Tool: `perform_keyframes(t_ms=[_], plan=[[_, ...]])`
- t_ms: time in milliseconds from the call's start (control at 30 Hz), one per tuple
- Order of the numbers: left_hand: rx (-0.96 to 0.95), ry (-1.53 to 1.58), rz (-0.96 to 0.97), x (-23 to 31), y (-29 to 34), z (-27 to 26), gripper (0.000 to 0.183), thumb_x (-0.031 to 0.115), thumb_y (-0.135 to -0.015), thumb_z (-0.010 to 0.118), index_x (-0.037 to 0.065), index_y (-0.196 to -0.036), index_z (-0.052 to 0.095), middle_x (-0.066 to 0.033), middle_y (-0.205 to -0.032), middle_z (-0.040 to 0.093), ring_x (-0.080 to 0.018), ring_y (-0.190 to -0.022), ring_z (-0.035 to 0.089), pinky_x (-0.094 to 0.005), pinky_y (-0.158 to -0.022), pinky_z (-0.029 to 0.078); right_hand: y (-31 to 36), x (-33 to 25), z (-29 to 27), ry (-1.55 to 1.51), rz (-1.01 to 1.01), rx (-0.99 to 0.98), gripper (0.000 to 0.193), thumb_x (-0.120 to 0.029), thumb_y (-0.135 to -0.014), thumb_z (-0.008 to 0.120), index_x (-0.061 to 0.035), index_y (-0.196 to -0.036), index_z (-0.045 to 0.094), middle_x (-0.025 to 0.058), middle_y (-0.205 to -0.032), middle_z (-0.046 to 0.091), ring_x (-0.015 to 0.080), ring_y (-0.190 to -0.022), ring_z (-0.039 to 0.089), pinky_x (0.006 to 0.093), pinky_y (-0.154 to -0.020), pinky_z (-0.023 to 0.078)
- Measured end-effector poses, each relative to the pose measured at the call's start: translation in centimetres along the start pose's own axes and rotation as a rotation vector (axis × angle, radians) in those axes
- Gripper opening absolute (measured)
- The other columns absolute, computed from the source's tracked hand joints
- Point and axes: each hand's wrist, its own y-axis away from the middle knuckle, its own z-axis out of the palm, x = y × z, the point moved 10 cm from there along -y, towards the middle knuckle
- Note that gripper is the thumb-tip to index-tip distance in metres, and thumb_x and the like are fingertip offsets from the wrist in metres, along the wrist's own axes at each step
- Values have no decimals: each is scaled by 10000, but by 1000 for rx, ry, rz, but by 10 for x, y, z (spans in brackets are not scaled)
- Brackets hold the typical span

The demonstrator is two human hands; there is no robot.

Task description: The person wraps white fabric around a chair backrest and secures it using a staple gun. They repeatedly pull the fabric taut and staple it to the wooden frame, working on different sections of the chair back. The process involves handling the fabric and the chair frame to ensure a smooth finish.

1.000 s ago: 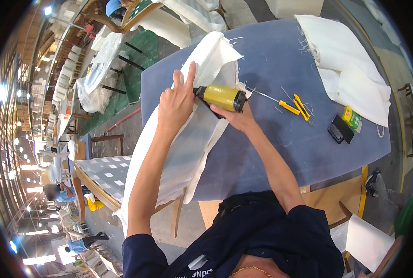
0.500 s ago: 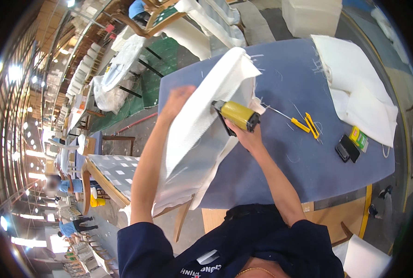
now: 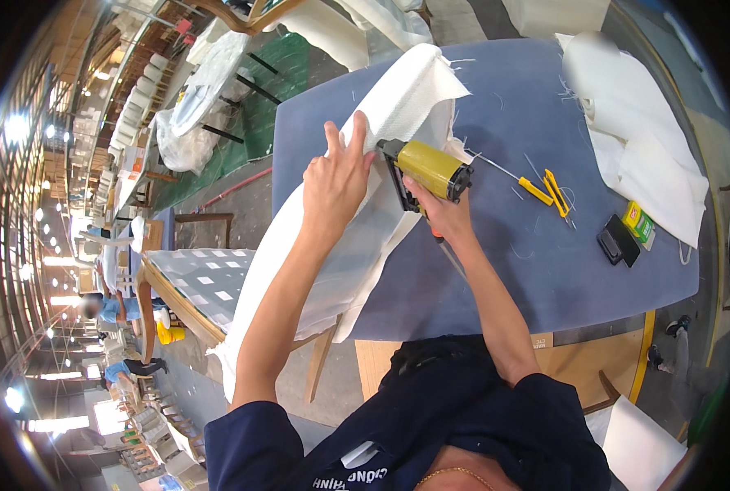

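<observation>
My left hand (image 3: 332, 192) lies on the white fabric (image 3: 402, 94), its fingers spread along the folded left side. The fabric is draped over an upholstered chair piece that rests on the blue-grey padded table (image 3: 504, 270). My right hand (image 3: 447, 217) is wrapped round the handle of an olive-yellow staple gun (image 3: 433, 169). The gun's nose is at the fabric, just right of my left fingertips; I cannot tell whether it touches. A hose runs down from its handle along my right forearm.
Right of the gun lie a screwdriver (image 3: 533, 191) and yellow-handled snips (image 3: 557, 194). Farther right are a black case (image 3: 619, 241), a green-yellow packet (image 3: 638, 222) and folded white fabric (image 3: 643, 155). A wooden chair frame (image 3: 181, 307) stands at left. Several people work in the left background.
My left hand has come from the fabric's left edge onto its surface, fingers now spread. The staple gun stays in my right hand, near the same spot. The whole view has shifted slightly.
</observation>
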Motion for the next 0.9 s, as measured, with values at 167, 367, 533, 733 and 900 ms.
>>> perform_keyframes(t_ms=[167,367,533,733,900], plan=[[59,-12,139,8,2,-8,688,169,-908,667,132,-1522,359,-283,-1246,527,-366,-540,628,-416,-528,527,-1,5,11,1,47,-105,402,-219,-829,828,11,-1138,710,75,-1034,748,145,-931,696,306,-842,540],[61,-10,186,6,0,-5,876,81,-788,707,134,-1566,306,-267,-1301,485,-370,-540,625,-440,-536,528,-2,7,16,185,34,-195,489,-311,-809,846,35,-1117,689,115,-1034,741,181,-938,704,315,-859,544],[90,116,398,18,0,13,759,26,-837,616,-1,-1535,318,-256,-1468,478,-437,-1213,563,-480,-923,519,25,37,1,-76,257,-27,615,-329,-718,923,58,-1095,630,116,-1015,720,157,-926,693,302,-792,566],[61,203,413,-6,32,-23,850,224,-887,720,-40,-1549,257,-287,-1547,349,-464,-1414,367,-478,-1155,319,30,15,-27,334,-28,-55,559,-436,-709,842,-2,-1007,653,180,-936,662,372,-897,658,445,-795,526],[-278,6,60,-12,-8,-11,767,501,-941,660,-23,-1454,437,-299,-1337,583,-462,-1226,558,-511,-1020,473,85,76,-171,980,235,163,381,-336,-752,763,-56,-986,656,187,-1000,678,377,-977,673,518,-783,531]])
